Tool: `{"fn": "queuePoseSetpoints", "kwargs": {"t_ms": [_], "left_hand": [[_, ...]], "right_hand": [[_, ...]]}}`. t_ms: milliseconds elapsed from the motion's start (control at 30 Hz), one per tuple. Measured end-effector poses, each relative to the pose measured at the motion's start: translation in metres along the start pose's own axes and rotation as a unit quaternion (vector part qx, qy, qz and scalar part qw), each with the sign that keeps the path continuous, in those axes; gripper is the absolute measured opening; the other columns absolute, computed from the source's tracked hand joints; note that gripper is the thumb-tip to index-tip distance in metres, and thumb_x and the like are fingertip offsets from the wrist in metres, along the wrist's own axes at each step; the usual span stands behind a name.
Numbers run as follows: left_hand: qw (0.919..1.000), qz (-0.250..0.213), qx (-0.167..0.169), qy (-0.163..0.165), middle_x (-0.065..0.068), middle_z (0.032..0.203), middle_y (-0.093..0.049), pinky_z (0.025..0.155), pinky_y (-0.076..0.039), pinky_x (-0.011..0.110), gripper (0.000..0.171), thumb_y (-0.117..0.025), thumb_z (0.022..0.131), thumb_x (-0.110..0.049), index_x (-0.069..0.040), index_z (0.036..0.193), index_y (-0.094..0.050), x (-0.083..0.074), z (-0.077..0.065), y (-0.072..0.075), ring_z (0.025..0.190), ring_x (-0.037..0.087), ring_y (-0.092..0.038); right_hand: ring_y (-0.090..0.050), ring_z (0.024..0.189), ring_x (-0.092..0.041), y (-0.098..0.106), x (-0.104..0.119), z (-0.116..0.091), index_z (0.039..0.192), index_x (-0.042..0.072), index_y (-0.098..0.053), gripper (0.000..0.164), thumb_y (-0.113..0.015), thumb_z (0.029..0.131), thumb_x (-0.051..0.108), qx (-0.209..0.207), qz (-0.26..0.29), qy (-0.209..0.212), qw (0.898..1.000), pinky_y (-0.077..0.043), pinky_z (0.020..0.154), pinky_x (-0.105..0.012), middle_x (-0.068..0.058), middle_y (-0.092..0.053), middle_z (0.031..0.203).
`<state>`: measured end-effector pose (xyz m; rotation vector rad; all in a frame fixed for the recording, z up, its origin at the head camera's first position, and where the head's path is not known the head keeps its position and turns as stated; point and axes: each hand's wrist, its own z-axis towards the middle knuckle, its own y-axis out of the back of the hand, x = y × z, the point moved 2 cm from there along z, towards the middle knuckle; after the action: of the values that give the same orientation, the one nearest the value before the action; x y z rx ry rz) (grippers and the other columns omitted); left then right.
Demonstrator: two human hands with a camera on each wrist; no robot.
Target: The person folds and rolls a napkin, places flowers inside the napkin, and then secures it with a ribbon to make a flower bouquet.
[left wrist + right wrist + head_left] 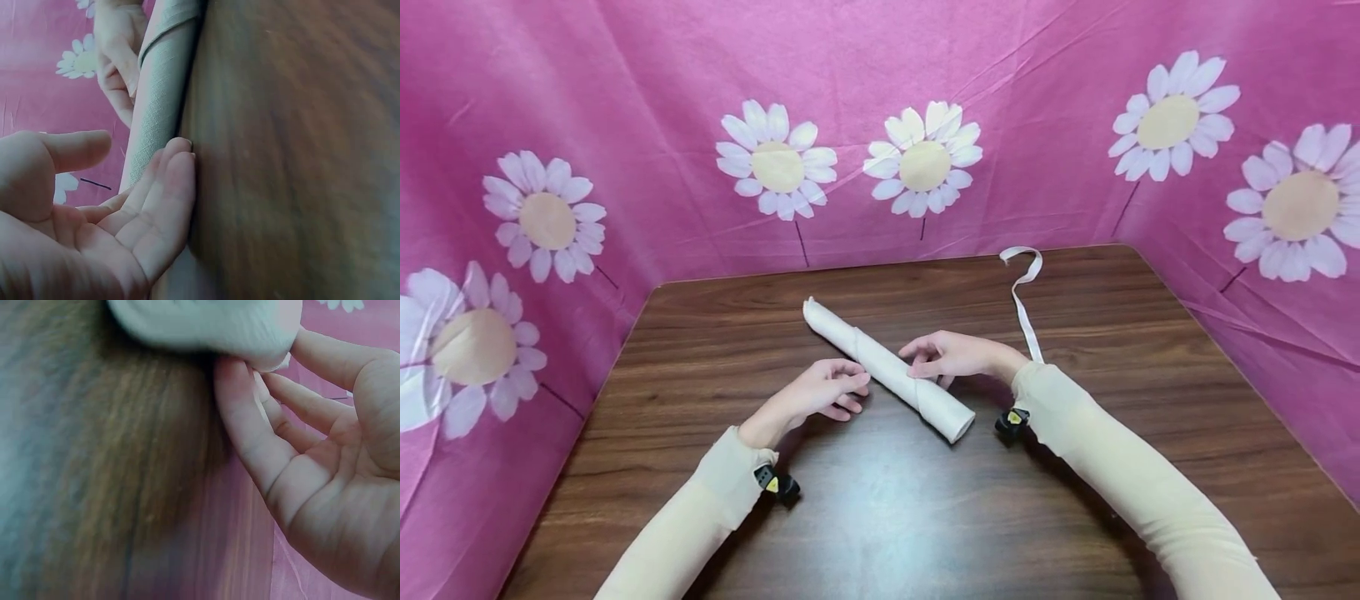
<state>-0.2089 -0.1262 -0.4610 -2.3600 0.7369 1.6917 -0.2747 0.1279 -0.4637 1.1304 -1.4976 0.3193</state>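
Observation:
A roll of off-white cloth lies slantwise on the table, its near end showing a round opening and a loose edge wrapping across it. On its left side is my left hand, fingers loosely extended and fingertips against or very near the roll; in the left wrist view the thumb stands apart from them. From the right, my right hand reaches to the roll, its thumb touching the cloth. The right wrist view has the fingers barely bent, their tips at the roll's underside.
A white ribbon curls across the back right of the wooden table and passes behind the right sleeve. Pink fabric with daisies hangs round the back and sides. Small black cameras sit at both wrists.

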Motion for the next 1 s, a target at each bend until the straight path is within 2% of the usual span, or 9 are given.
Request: {"fn": "queuePoseSetpoints", "kwargs": {"t_ms": [233,433,700,833,1000], "left_hand": [[0.9995,-0.021,0.023,-0.004,0.02,0.121,-0.067,0.078,-0.059,0.04,0.037,-0.056,0.105,-0.019,0.005,0.133,-0.053,-0.008,0.017,-0.007,0.095,0.027,-0.072],[0.9992,-0.03,0.026,-0.004,0.016,0.114,-0.07,0.076,-0.06,0.038,0.04,-0.062,0.101,-0.019,0.003,0.133,-0.053,-0.013,0.034,-0.013,0.089,0.023,-0.072],[0.9996,-0.006,0.026,0.005,0.013,0.112,-0.069,0.069,-0.059,0.035,0.046,-0.066,0.101,-0.024,0.001,0.135,-0.05,-0.019,0.05,-0.011,0.08,0.02,-0.071],[0.9993,0.014,0.031,0.015,0.011,0.107,-0.067,0.067,-0.059,0.034,0.048,-0.066,0.1,-0.026,0.0,0.135,-0.047,-0.021,0.052,-0.011,0.078,0.02,-0.068],[0.9991,0.021,0.027,0.026,0.012,0.097,-0.064,0.064,-0.059,0.033,0.048,-0.065,0.101,-0.026,-0.001,0.135,-0.042,-0.017,0.057,-0.014,0.072,0.019,-0.066]], "right_hand": [[-0.064,0.077,-0.021,-0.006,-0.004,-0.013,0.152,-0.008,-0.032,0.065,-0.064,0.1,0.012,0.0,0.069,-0.028,0.997,-0.06,0.071,-0.042,-0.01,-0.064,0.1],[-0.065,0.071,-0.022,-0.012,-0.003,-0.021,0.157,-0.006,-0.019,0.082,-0.07,0.097,0.017,-0.035,0.088,-0.051,0.994,-0.06,0.068,-0.042,-0.012,-0.066,0.097],[-0.068,0.069,-0.022,-0.019,0.004,-0.018,0.157,-0.004,-0.019,0.089,-0.076,0.092,0.017,-0.097,0.13,-0.091,0.983,-0.06,0.066,-0.041,-0.016,-0.069,0.091],[-0.068,0.069,-0.023,-0.023,0.004,-0.013,0.156,-0.002,-0.021,0.087,-0.076,0.091,0.014,-0.108,0.148,-0.098,0.978,-0.061,0.067,-0.041,-0.017,-0.069,0.089],[-0.068,0.069,-0.023,-0.026,0.005,-0.01,0.157,-0.001,-0.02,0.087,-0.076,0.091,0.012,-0.112,0.14,-0.086,0.98,-0.06,0.067,-0.04,-0.017,-0.069,0.087]]}}
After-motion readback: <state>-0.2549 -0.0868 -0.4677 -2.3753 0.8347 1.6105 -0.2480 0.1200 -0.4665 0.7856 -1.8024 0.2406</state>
